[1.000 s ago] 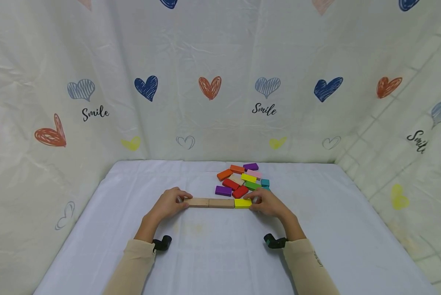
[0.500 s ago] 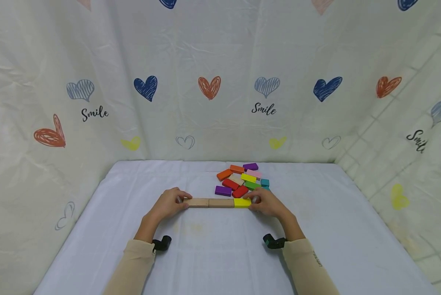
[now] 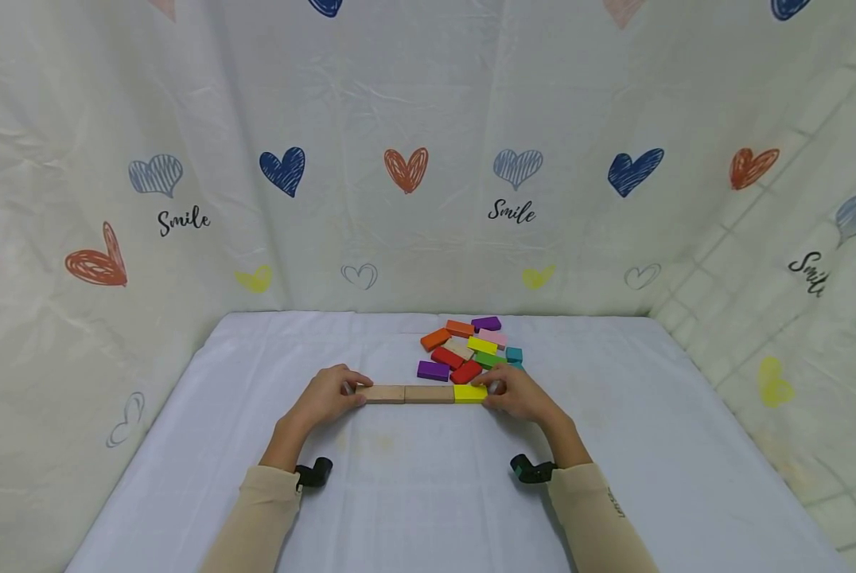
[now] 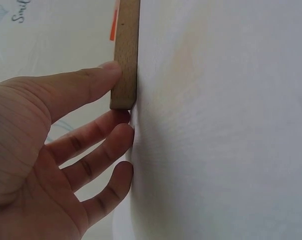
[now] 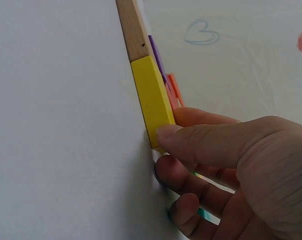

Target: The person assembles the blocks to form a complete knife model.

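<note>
Two plain wooden blocks and a yellow block (image 3: 465, 395) lie end to end in a straight row on the white cloth. My left hand (image 3: 331, 393) holds the outer end of the left wooden block (image 3: 385, 395); in the left wrist view the thumb lies on its near face, and the fingertip behind it is hidden. At the other end my right hand (image 3: 521, 394) pinches the yellow block between thumb and forefinger. The middle wooden block (image 3: 429, 395) sits between the other two, touched by neither hand.
Behind the row's right half is a loose cluster of coloured blocks, among them a purple block (image 3: 433, 371), a red block (image 3: 466, 372), a green block (image 3: 490, 360) and an orange block (image 3: 436, 340). A heart-printed curtain (image 3: 442, 247) hangs at the table's back edge.
</note>
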Tool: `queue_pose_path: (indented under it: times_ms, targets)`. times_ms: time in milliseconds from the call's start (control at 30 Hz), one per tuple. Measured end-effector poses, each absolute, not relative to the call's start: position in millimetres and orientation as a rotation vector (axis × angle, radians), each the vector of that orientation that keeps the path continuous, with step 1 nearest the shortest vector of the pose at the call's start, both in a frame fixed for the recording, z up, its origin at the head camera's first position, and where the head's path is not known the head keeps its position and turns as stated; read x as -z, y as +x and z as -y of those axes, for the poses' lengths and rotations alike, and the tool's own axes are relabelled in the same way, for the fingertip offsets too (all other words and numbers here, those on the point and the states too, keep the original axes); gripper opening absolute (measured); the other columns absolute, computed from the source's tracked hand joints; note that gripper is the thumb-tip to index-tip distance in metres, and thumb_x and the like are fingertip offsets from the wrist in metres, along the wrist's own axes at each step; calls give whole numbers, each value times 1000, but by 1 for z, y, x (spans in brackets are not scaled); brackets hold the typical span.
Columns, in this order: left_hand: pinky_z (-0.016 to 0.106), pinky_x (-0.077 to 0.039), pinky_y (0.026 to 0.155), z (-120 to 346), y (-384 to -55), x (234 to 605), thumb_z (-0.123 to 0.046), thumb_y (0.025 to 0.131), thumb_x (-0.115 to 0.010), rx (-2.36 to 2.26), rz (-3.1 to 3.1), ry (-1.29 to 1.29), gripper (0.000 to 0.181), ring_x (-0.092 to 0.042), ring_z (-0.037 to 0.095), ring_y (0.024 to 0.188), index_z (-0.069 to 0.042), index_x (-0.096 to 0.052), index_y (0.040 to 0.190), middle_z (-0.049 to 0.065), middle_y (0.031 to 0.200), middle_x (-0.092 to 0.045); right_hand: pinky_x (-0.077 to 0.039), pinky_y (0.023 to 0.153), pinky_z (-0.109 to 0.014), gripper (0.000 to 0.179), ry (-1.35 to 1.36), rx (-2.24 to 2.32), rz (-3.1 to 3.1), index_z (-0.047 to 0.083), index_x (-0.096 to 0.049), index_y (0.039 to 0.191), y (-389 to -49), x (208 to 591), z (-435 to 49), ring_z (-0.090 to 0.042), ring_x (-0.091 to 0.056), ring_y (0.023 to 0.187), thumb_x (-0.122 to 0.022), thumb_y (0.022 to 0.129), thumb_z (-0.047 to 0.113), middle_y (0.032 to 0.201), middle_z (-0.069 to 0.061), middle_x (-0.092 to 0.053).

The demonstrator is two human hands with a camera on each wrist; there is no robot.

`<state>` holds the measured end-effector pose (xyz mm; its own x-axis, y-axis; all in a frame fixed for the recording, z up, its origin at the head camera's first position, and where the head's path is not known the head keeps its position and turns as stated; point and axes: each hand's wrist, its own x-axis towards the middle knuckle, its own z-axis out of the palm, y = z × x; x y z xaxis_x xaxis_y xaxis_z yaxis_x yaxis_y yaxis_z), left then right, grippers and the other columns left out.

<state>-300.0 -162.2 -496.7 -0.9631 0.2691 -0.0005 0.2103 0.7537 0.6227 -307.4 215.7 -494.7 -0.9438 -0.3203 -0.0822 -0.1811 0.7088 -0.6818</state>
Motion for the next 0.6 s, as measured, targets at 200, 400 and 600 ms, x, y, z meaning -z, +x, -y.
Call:
queue_pose_path:
  times_ms: [200, 400, 600]
  targets:
    - [31, -45, 69, 163, -300, 496, -13, 88, -80, -1001, -2855, 404, 26, -55, 14, 78, -20, -79, 113, 0, 96, -65, -49, 67, -26, 33, -394, 1067, -2717, 18, -76, 121, -307, 496, -216, -20, -52, 83, -78, 89, 9, 97, -4, -61]
    - [30, -46, 69, 164, -301, 498, -13, 88, -80, -1002, -2858, 406, 26, -55, 14, 78, -20, -79, 113, 0, 96, -65, -52, 69, -27, 33, -374, 1073, -2695, 18, -74, 123, -306, 492, -218, -20, -56, 86, -78, 90, 15, 107, -6, -65]
    - [30, -46, 69, 164, -301, 498, -13, 88, -81, -1000, -2860, 412, 26, -55, 14, 78, -20, -79, 113, 0, 95, -65, -53, 75, -30, 31, -226, 1170, -2723, 18, -71, 125, -309, 489, -233, -24, -58, 95, -73, 95, 23, 117, -8, -66]
